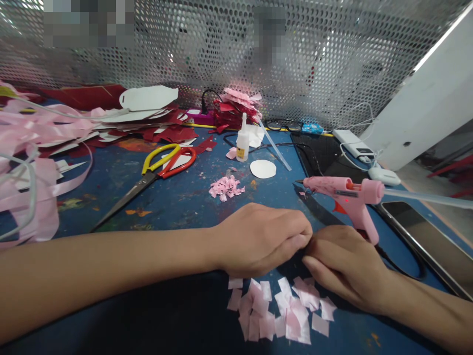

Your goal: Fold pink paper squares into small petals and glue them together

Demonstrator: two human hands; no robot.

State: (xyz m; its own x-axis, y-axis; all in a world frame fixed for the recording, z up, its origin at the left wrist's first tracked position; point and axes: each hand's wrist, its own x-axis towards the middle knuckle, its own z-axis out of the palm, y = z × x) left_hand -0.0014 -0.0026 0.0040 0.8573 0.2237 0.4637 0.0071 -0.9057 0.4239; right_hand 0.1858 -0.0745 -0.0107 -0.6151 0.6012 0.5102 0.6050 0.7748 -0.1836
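My left hand is closed, with its fingers curled in and the back of the hand toward me. Close against its fingertips is my right hand, closed as well, thumb pressed to the fingers. Whatever they pinch, if anything, is hidden. Below both hands lie several loose pink paper squares on the blue table. Beyond the left hand sits a small heap of crumpled pink pieces, and near it a white oval disc.
A pink glue gun stands right of my hands, beside a phone. Scissors lie left, near pink ribbon. A glue bottle, a clear glue stick and a power bank are further back, before a perforated metal panel.
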